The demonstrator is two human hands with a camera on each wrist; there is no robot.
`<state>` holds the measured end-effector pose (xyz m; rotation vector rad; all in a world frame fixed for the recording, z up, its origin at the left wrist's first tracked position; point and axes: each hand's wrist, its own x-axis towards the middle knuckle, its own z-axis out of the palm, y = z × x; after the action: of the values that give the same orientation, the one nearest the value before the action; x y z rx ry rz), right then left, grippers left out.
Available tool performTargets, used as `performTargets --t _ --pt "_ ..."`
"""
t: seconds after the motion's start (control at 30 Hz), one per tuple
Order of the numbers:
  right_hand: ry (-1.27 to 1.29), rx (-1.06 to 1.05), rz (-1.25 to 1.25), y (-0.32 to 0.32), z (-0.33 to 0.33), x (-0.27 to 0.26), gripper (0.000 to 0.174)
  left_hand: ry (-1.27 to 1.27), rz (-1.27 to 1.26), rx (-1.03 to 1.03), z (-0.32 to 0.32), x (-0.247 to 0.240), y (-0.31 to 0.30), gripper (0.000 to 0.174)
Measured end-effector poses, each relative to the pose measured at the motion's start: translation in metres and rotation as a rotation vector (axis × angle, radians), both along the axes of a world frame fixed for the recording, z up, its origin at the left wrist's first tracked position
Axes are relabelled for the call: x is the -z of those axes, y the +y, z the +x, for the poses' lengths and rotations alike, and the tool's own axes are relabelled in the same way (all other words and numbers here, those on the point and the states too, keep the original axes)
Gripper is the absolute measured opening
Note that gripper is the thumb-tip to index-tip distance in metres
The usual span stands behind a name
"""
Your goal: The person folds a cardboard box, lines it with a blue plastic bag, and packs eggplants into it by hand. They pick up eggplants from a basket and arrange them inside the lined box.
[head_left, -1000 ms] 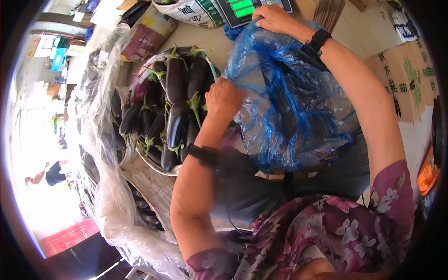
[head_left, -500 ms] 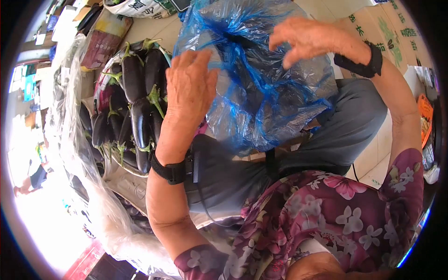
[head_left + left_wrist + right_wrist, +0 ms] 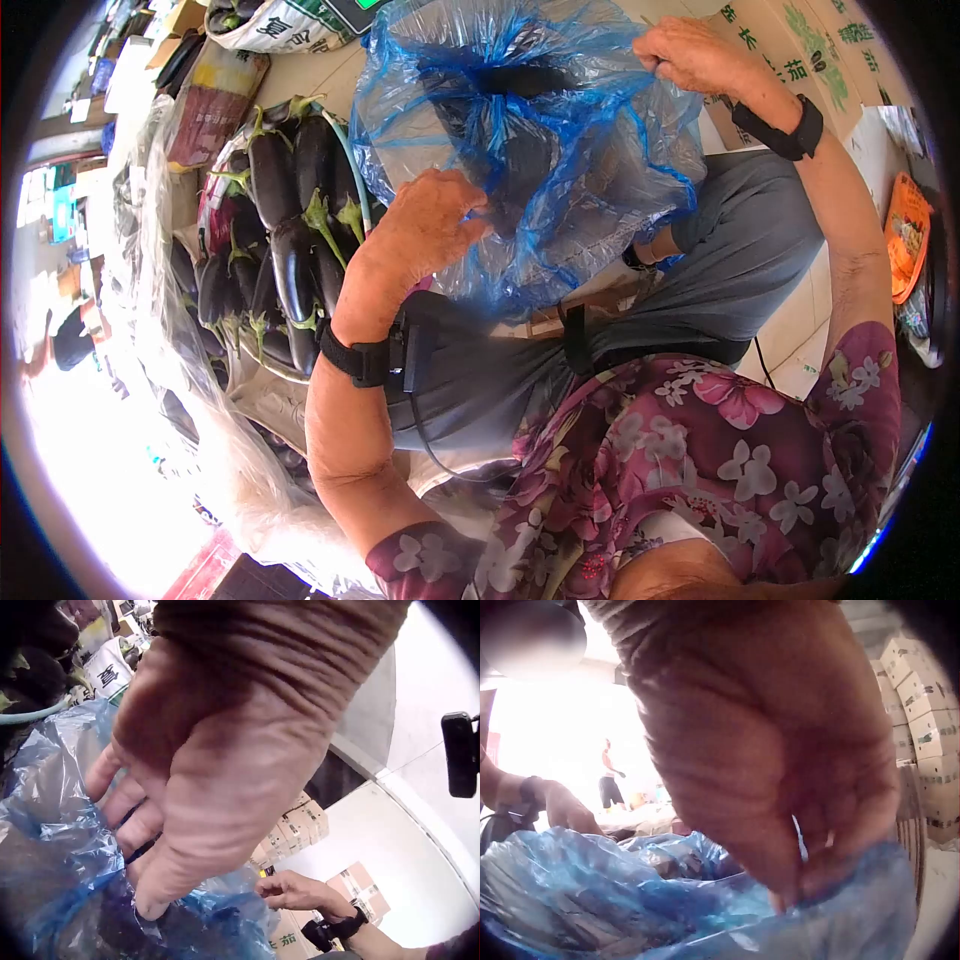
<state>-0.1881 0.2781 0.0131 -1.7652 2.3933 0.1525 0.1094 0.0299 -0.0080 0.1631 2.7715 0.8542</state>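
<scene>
A translucent blue plastic bag (image 3: pixel 600 160) lies spread in front of the person's knees, its top gathered in folds around a dark opening. At its near left side is the left hand (image 3: pixel 410 230), fingers loosely bent with a gap to the thumb. The left wrist view shows this hand (image 3: pixel 217 757) against the crumpled film. The right hand (image 3: pixel 700 60) pinches the bag's far right edge. In the right wrist view, thumb and fingers of that hand (image 3: pixel 780 742) meet at the film. What the bag holds cannot be made out.
Left of the bag, dark eggplants (image 3: pixel 270 180) fill a round container beside clear plastic sheeting (image 3: pixel 160 300). A printed sack (image 3: pixel 285 28) is at the upper left, a printed carton (image 3: pixel 790 60) at the upper right. Stacked boxes (image 3: pixel 937 735) show in the right wrist view.
Both hands were apart from the film half a second ago; the right has moved up and taken its edge, the left has lowered beside it. The bag's top is spread wider.
</scene>
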Motion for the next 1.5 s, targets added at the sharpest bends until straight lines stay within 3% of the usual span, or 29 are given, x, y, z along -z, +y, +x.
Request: performTargets --t 0.13,0.2,0.27,0.3,0.37,0.5,0.57,0.7,0.77,0.83,0.93,1.0,1.1,1.17,1.23,1.33,1.43,1.5 --pt "0.017 -0.028 0.002 0.013 0.022 -0.002 0.021 -0.051 -0.055 -0.017 -0.006 -0.009 0.000 0.023" --pt "-0.131 -0.134 -0.157 -0.001 0.052 -0.023 0.029 -0.081 -0.058 -0.032 -0.005 -0.015 -0.001 0.023" --pt "-0.581 -0.077 0.083 -0.021 0.088 -0.057 0.035 -0.076 -0.049 -0.098 -0.005 -0.023 -0.003 0.024" --pt "-0.582 -0.078 0.080 -0.022 0.098 -0.051 0.035 -0.077 -0.052 -0.098 -0.005 -0.022 -0.004 0.024" --pt "-0.699 -0.172 -0.177 -0.022 0.116 -0.025 0.031 -0.053 -0.035 -0.100 -0.005 -0.019 -0.006 0.025" --pt "-0.672 -0.354 0.027 -0.032 0.112 -0.011 0.021 -0.048 -0.072 -0.096 -0.003 -0.021 -0.005 0.026" --pt "-0.458 -0.336 0.543 -0.041 0.112 -0.024 0.016 0.006 -0.151 -0.113 0.002 -0.020 -0.009 0.028" --pt "-0.517 -0.304 0.394 -0.035 0.101 -0.021 0.019 -0.049 -0.166 -0.241 0.006 -0.023 -0.016 0.028" --pt "-0.542 -0.276 -0.209 -0.039 0.106 -0.013 0.028 -0.079 -0.170 -0.261 0.006 -0.022 -0.017 0.027" --pt "-0.545 -0.244 -0.158 -0.056 0.120 -0.013 0.036 -0.040 -0.245 -0.226 0.005 -0.013 -0.015 0.026" --pt "-0.540 -0.399 -0.194 -0.067 0.140 0.014 0.040 0.040 -0.345 -0.180 0.001 0.016 -0.016 0.026" --pt "-0.541 -0.351 0.073 -0.074 0.150 0.026 0.047 0.078 -0.374 -0.170 0.000 0.016 -0.017 0.026" --pt "-0.592 -0.246 0.069 -0.079 0.149 0.030 0.048 0.057 -0.298 -0.189 -0.001 0.004 -0.021 0.025" --pt "-0.593 -0.185 0.059 -0.081 0.151 0.025 0.048 0.018 -0.105 -0.329 0.004 -0.006 -0.022 0.024" --pt "-0.600 -0.130 0.045 -0.085 0.153 0.026 0.048 0.114 -0.046 -0.310 0.006 -0.011 -0.024 0.022" --pt "-0.596 -0.113 -0.002 -0.087 0.152 0.045 0.039 -0.012 0.071 -0.317 -0.002 -0.022 -0.019 0.024" --pt "-0.681 -0.262 -0.112 -0.091 0.148 0.052 0.029 -0.032 0.108 -0.340 -0.002 -0.024 -0.018 0.025" --pt "-0.642 -0.424 0.156 -0.092 0.142 0.025 0.021 0.127 -0.096 -0.341 0.005 -0.018 -0.027 0.025"
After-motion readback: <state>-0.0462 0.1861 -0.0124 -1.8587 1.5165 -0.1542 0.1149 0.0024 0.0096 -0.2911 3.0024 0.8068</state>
